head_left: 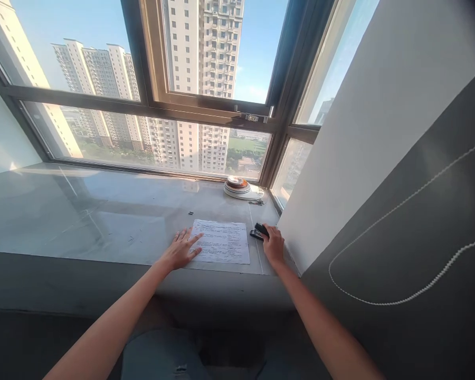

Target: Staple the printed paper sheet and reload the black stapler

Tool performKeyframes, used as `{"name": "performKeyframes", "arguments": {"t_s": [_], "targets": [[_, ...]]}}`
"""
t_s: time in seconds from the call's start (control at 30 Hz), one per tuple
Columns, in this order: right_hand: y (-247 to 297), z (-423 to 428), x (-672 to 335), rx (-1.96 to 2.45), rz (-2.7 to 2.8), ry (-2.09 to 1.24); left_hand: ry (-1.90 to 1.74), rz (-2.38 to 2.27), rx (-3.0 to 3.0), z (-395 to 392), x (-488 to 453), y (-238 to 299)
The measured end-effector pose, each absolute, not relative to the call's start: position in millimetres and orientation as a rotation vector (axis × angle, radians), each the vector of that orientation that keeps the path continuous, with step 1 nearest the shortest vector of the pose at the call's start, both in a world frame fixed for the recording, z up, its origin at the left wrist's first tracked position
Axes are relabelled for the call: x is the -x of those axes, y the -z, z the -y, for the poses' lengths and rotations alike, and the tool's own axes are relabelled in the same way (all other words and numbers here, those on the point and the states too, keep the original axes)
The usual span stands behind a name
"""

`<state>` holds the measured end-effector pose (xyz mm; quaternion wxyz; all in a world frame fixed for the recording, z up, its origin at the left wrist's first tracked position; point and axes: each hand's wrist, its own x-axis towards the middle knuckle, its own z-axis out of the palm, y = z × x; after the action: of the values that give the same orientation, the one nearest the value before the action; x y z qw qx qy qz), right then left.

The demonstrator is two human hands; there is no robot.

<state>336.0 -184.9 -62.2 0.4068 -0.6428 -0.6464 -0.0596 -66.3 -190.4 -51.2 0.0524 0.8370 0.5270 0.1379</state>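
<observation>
A printed sheet of paper (pixel 224 243) lies flat on the pale window sill (pixel 126 227); whether it is one sheet or a stack I cannot tell. My left hand (pixel 180 249) rests on its left edge, fingers spread. Just right of the paper is a black stapler (pixel 260 231), its jaws pointing left toward the sheet. My right hand (pixel 274 244) is wrapped round the stapler's rear end, which the fingers partly hide.
Stacked plates or lids (pixel 237 188) stand at the back right by the window frame, with a small dark object (pixel 256 202) beside them. Small dark bits (pixel 190 213) lie behind the paper. A beaded blind cord (pixel 383 304) loops down at the right, near the white wall (pixel 352 121).
</observation>
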Motion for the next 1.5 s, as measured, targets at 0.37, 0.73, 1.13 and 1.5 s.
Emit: {"name": "performKeyframes", "arguments": {"t_s": [0.37,0.73,1.13,1.5], "targets": [[51.0,189.3,-320.2,1.619,1.857,0.166,-0.511,-1.588,-2.542,183.8,71.0,61.3],[43.4,200.9,-313.6,1.564,2.006,0.159,-0.522,-1.677,-2.481,185.9,68.2,54.0],[49.9,195.4,-315.1,1.596,1.926,0.121,-0.467,-1.722,-2.467,187.3,66.9,45.9],[51.8,191.2,-312.2,1.522,2.033,0.164,-0.381,-1.615,-2.520,191.4,63.5,39.4]]}}
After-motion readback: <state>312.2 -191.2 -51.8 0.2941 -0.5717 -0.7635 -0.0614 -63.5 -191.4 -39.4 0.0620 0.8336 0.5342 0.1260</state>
